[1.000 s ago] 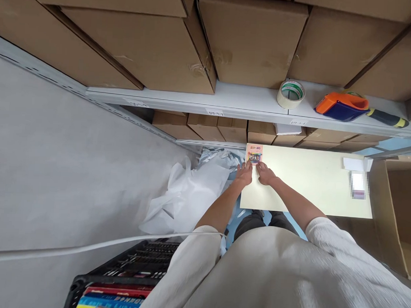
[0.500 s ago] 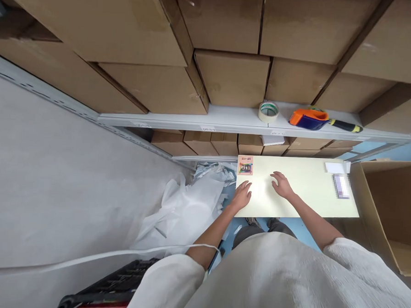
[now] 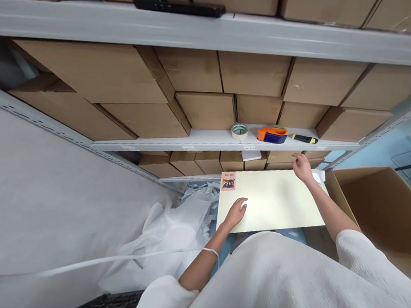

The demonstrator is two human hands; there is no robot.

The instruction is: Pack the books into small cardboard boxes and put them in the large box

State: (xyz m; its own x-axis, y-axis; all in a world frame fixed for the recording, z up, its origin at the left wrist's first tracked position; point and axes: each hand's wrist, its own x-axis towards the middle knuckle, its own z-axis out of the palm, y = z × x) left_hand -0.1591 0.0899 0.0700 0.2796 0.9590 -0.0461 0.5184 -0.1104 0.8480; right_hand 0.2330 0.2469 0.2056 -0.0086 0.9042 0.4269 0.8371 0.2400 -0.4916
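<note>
My left hand (image 3: 236,213) is over the left part of a pale cream tabletop (image 3: 272,203), fingers apart and holding nothing; whether it touches the surface I cannot tell. A small pink card with a colourful picture (image 3: 228,182) lies at the far left corner, just beyond that hand. My right hand (image 3: 301,168) is raised over the far right edge, below the shelf, fingers loosely spread and nothing in them. Nearest to it on the shelf is a black and yellow utility knife (image 3: 304,139). A white item (image 3: 319,177) at the right end is partly hidden by my right forearm.
An orange and blue tape dispenser (image 3: 272,135) and a tape roll (image 3: 239,132) stand on the shelf edge (image 3: 209,145). Cardboard boxes (image 3: 204,110) fill the shelves. An open carton (image 3: 372,190) stands right; white sheeting (image 3: 173,235) lies left. A white cable (image 3: 117,257) runs to my left arm.
My right hand has moved away and to the right, toward the shelf. My left hand has stayed over the left part of the tabletop. The view has tilted up, showing a higher shelf.
</note>
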